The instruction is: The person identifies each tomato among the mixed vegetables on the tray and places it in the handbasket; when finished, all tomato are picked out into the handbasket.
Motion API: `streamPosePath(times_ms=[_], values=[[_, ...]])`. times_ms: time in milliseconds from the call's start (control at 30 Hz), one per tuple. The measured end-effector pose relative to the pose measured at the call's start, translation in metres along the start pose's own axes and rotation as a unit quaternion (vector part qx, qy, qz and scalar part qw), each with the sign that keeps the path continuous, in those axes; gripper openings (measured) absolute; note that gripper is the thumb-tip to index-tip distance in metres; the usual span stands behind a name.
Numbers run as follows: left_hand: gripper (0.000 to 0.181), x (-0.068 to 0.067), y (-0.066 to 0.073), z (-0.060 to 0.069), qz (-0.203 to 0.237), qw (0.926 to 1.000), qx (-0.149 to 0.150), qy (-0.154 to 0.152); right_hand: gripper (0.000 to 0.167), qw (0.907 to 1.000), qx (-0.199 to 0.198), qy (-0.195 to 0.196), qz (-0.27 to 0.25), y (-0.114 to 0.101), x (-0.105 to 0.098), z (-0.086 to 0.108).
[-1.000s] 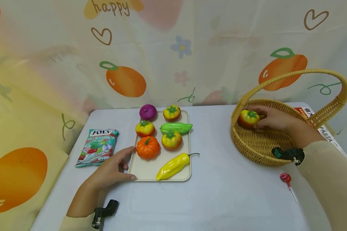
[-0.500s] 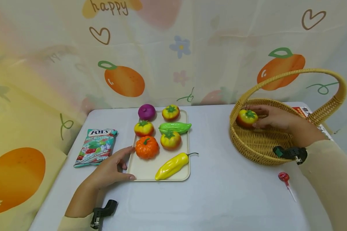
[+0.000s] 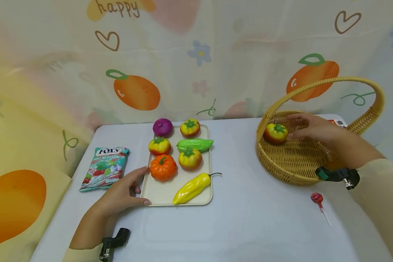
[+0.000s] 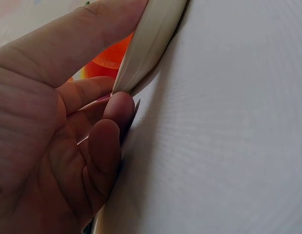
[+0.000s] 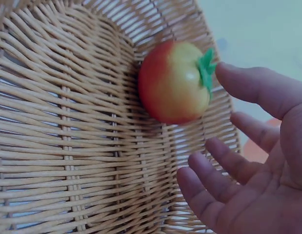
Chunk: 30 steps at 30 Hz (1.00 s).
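Observation:
In the wicker basket [image 3: 301, 160] lies a red-and-yellow toy persimmon [image 3: 276, 133] with a green calyx, against the basket's left wall. My right hand [image 3: 324, 133] is beside it inside the basket; in the right wrist view a gap separates my spread fingers [image 5: 224, 161] from the persimmon [image 5: 172, 83]. At the cream tray [image 3: 157, 194], my left hand [image 3: 124, 189] rests its thumb and index finger on the left rim, spread apart. The tray bears a purple onion [image 3: 162, 127], several toy persimmons [image 3: 190, 159], a green bumpy vegetable [image 3: 195, 145], an orange pumpkin [image 3: 163, 167] and a yellow pepper [image 3: 192, 188].
A teal candy bag [image 3: 106, 167] lies left of the tray. Near the basket's front is a red lollipop [image 3: 318, 202]. The basket's tall handle [image 3: 334, 80] arches over my right hand. A patterned cloth [image 3: 183, 54] hangs behind the table.
My right hand has let go of the persimmon and drawn slightly right, its fingers opening. The left hand stays at the tray. The whole view has shifted a little.

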<state>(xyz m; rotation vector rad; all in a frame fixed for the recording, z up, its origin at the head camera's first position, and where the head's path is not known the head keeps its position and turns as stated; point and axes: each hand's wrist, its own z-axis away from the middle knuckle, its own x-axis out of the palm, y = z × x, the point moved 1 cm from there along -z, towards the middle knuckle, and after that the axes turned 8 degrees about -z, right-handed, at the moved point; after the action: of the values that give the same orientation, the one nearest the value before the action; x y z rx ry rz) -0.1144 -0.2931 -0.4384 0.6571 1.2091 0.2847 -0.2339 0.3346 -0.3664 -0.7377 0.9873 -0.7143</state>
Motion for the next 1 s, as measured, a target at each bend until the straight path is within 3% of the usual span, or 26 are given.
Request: streamPosePath(times_ms=[300, 567, 1000], values=[[0.108, 0.003, -0.001, 0.004, 0.004, 0.9999, -0.009, -0.004, 0.084, 0.9999, -0.008, -0.001, 0.012, -0.007, 0.0, 0.022], [0.107, -0.003, -0.001, 0.009, -0.004, 1.0, -0.005, 0.001, 0.081, 0.9992, -0.026, 0.025, 0.018, -0.012, 0.012, 0.033], [0.107, 0.0, 0.0, -0.001, -0.003, 0.9999, 0.009, -0.006, 0.073, 0.9979, -0.045, 0.046, -0.005, -0.031, 0.033, 0.075]])
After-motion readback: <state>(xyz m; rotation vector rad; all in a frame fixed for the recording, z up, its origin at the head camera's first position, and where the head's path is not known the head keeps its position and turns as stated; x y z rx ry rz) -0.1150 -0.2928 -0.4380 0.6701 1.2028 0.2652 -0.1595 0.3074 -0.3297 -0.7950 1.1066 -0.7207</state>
